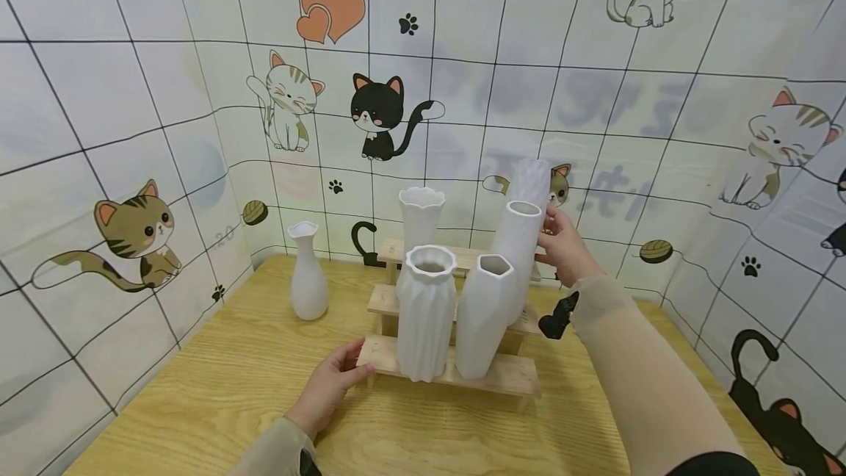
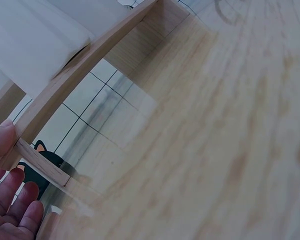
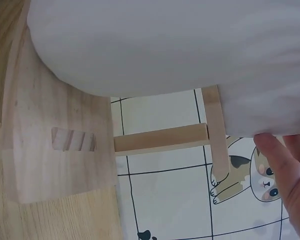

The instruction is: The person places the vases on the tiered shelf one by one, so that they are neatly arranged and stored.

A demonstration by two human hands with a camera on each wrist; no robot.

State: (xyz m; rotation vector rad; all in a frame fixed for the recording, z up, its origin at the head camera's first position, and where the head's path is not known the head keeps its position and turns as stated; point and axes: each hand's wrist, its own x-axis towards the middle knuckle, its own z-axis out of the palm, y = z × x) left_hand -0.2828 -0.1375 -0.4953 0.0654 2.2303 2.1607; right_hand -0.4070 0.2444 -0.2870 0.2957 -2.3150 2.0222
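Observation:
A three-step wooden stand [image 1: 512, 374] carries several white vases. At the left end of its lowest step, my left hand [image 1: 329, 380] pinches the board, thumb on top and fingers below. My right hand [image 1: 567, 248] holds the tall textured vase [image 1: 531, 176] at the back right; its thumb presses the side in the right wrist view. In front of that vase stand a round-mouthed vase [image 1: 518, 237] and a faceted vase [image 1: 485, 322]. A ribbed vase [image 1: 425, 329] is on the front step, with a scalloped-rim vase [image 1: 421, 220] behind it.
A slim-necked white vase [image 1: 308, 285] stands on the wooden table [image 1: 231, 380], left of the stand. Close behind and at both sides rise walls [image 1: 456, 109] covered with cat-print tile sheeting.

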